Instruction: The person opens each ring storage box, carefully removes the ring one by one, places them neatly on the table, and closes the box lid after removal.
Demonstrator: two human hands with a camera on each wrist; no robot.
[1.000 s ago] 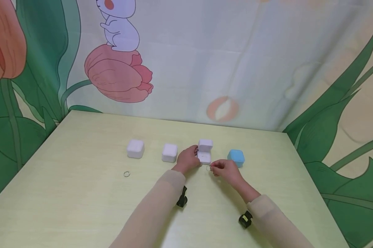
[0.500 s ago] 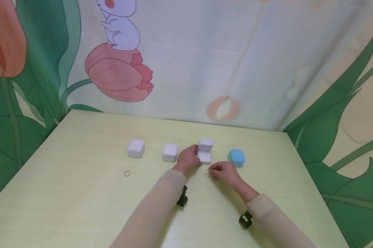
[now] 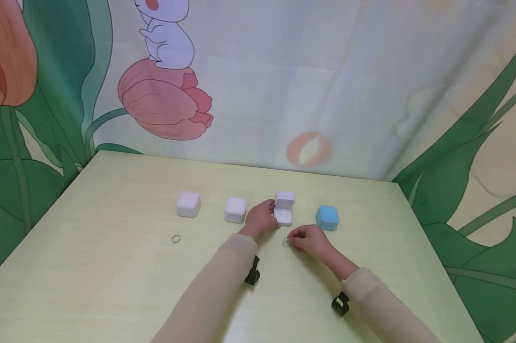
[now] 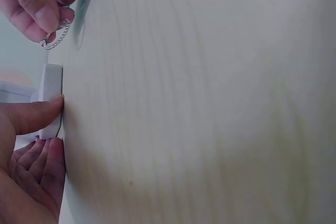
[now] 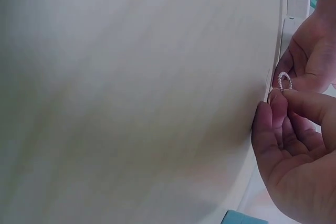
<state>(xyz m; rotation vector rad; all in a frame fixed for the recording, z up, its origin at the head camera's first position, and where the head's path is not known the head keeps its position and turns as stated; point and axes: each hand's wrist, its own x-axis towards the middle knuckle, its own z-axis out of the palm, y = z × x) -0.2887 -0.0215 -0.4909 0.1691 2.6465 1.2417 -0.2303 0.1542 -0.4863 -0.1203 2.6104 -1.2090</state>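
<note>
A small white ring box [image 3: 283, 217] stands in the middle of the row with its lid [image 3: 285, 199] raised. My left hand [image 3: 259, 220] grips its lower part, thumb on the near side and fingers on the far side, as the left wrist view shows. Just in front of the box, my right hand [image 3: 312, 239] pinches a silver ring [image 5: 284, 80] between thumb and fingertips. The ring's band looks twisted or beaded, and part of it is covered by the fingers. In the left wrist view the ring [image 4: 62, 37] hangs apart from the box.
Two closed white boxes, one at the far left [image 3: 188, 204] and one beside my left hand [image 3: 235, 210], stand on the pale wooden table [image 3: 112, 267]. A blue box [image 3: 327, 217] is at the right. Another ring [image 3: 176, 238] lies at the left.
My right hand has drawn the ring slightly back from the box, toward me, and more of the ring shows. My left hand stays in place on the box.
</note>
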